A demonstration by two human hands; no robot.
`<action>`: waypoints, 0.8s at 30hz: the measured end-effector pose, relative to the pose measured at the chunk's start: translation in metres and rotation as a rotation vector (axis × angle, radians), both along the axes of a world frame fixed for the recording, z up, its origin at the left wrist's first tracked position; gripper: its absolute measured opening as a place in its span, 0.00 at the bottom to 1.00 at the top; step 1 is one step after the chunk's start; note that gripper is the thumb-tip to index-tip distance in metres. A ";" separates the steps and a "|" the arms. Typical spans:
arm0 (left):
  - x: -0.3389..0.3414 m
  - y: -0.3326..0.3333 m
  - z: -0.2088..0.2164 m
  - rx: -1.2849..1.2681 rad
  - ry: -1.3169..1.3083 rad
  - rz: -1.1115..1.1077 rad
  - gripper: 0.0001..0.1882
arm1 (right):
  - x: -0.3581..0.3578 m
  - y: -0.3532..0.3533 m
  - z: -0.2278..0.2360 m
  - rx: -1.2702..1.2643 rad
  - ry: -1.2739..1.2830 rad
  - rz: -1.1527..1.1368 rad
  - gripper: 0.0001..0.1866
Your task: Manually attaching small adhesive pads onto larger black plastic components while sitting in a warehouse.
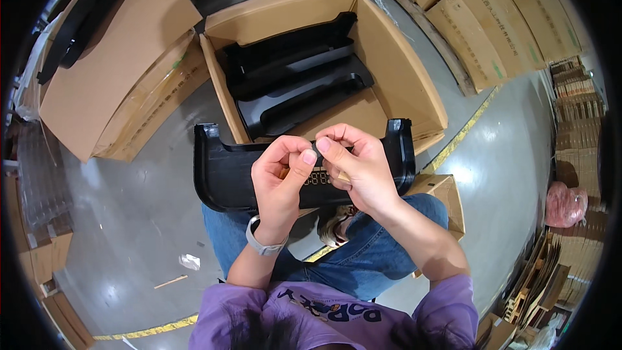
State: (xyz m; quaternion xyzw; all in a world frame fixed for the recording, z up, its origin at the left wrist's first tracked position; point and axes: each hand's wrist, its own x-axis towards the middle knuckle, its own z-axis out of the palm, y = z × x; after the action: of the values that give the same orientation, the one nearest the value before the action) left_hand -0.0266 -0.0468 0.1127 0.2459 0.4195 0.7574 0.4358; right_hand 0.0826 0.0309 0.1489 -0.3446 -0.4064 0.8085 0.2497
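Note:
A black plastic panel (pixel 227 178) with raised corners at both ends lies across my knees, with a row of cut-out shapes near its middle. Above it my left hand (pixel 283 168) and my right hand (pixel 358 165) meet, thumbs and forefingers pinched together. Between the fingertips is a small dark bit (pixel 317 150), too small and covered to name. A pale yellowish scrap (pixel 344 177) shows by the curled fingers of my right hand. My left wrist wears a light grey band.
Just beyond the panel stands an open cardboard box (pixel 414 84) with several black plastic parts (pixel 304 100) inside. A large closed carton (pixel 123 58) is at the left, stacked cartons (pixel 492 26) at the far right. A smaller box (pixel 447 198) sits by my right knee.

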 end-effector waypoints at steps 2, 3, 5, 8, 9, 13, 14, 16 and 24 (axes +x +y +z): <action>0.000 -0.001 0.000 0.000 0.004 0.009 0.05 | -0.001 -0.002 -0.001 -0.047 0.053 0.002 0.10; -0.001 -0.001 -0.001 0.002 0.007 0.014 0.06 | -0.003 -0.002 -0.001 -0.035 0.069 0.002 0.10; -0.003 -0.001 -0.001 0.003 0.025 0.019 0.06 | -0.004 -0.003 -0.001 -0.025 0.083 0.001 0.10; -0.007 -0.002 -0.005 0.014 0.032 0.010 0.06 | -0.004 -0.003 -0.002 -0.055 0.109 0.024 0.10; -0.008 -0.002 -0.006 0.023 0.021 -0.003 0.06 | -0.005 -0.004 -0.002 -0.068 0.128 0.029 0.10; -0.009 0.000 -0.008 0.034 -0.053 -0.028 0.06 | -0.004 -0.003 0.000 -0.083 0.158 0.047 0.11; -0.009 0.000 -0.010 0.050 -0.097 -0.051 0.06 | -0.005 -0.003 0.001 -0.085 0.158 0.046 0.11; -0.010 0.001 -0.011 0.065 -0.141 -0.075 0.05 | -0.006 -0.002 0.002 -0.086 0.142 0.071 0.12; -0.010 -0.001 -0.009 0.129 -0.256 -0.071 0.06 | -0.011 -0.002 0.000 -0.088 0.179 0.113 0.12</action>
State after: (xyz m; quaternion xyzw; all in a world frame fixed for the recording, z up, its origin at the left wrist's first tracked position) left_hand -0.0366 -0.0474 0.1035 0.1895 0.3022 0.7920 0.4956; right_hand 0.0718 0.0286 0.1490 -0.2582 -0.3653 0.8660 0.2234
